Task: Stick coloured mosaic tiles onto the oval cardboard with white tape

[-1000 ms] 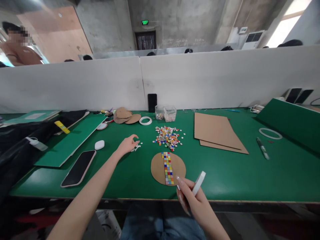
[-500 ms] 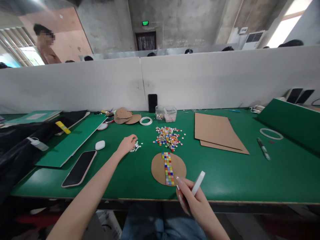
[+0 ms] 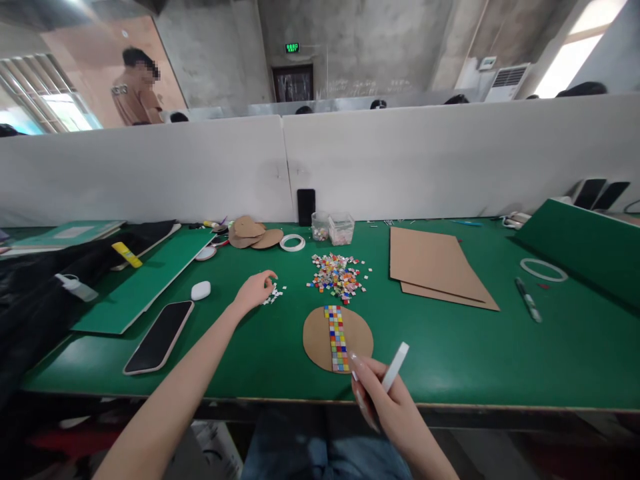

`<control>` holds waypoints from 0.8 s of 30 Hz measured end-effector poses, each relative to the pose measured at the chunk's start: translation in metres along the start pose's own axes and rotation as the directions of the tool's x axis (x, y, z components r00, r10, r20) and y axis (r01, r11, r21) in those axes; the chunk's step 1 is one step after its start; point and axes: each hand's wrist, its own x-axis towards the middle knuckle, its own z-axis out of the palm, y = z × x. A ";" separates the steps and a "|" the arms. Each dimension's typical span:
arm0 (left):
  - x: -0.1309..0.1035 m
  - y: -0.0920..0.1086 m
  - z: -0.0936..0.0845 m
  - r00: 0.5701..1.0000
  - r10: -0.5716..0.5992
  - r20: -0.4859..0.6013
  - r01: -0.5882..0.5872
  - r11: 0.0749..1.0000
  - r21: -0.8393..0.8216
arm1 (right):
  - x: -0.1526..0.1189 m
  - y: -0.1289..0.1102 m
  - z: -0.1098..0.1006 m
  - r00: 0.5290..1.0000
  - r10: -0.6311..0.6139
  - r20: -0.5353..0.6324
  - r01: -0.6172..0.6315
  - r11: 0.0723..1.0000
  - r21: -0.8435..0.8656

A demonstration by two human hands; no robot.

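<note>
My left hand (image 3: 254, 291) is over a small pile of white chips (image 3: 275, 293), its fingers curled together at the tips. Whatever they pinch, if anything, is too small to make out. In my right hand (image 3: 381, 393) is a slim white pen-like tool (image 3: 395, 367), its lower end hidden by the fingers. That hand is at the lower right edge of a rounded cardboard piece (image 3: 316, 339). Down the middle of the cardboard runs a band of small coloured mosaic tiles (image 3: 338, 340). Beyond it lies a loose heap of mixed tiles (image 3: 337, 275).
Behind the heap stand clear plastic tubs (image 3: 341, 230) and a dark upright phone (image 3: 306, 207). Cardboard sheets (image 3: 430, 260) and a marker (image 3: 528, 300) lie to the right. A phone (image 3: 159, 337), a white case (image 3: 201, 291) and a green board (image 3: 150, 287) are left. A person (image 3: 135, 93) stands beyond the partition.
Both hands are almost where they were, with the white tool still in my right hand. The person beyond the partition has moved to the right.
</note>
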 end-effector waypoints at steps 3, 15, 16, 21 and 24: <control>0.000 0.000 -0.001 1.000 -0.009 0.009 0.009 1.000 0.000 | 0.000 0.000 0.000 1.000 0.004 -0.008 -0.004 1.000 0.000; -0.002 0.007 -0.002 0.999 -0.015 0.031 0.013 0.999 0.045 | -0.001 0.000 0.003 0.997 0.037 -0.068 -0.035 0.999 0.032; -0.002 0.007 -0.002 0.999 -0.020 0.028 0.019 0.999 0.045 | -0.001 -0.001 0.003 0.996 0.042 -0.078 -0.039 0.999 0.033; -0.001 0.007 -0.005 0.999 -0.045 -0.003 0.045 0.998 0.035 | -0.001 0.000 0.003 0.998 0.029 -0.051 -0.028 0.999 0.025; -0.003 0.013 -0.009 0.998 -0.051 -0.030 0.051 0.999 0.003 | -0.001 0.000 0.002 0.998 0.037 -0.058 -0.035 0.999 0.027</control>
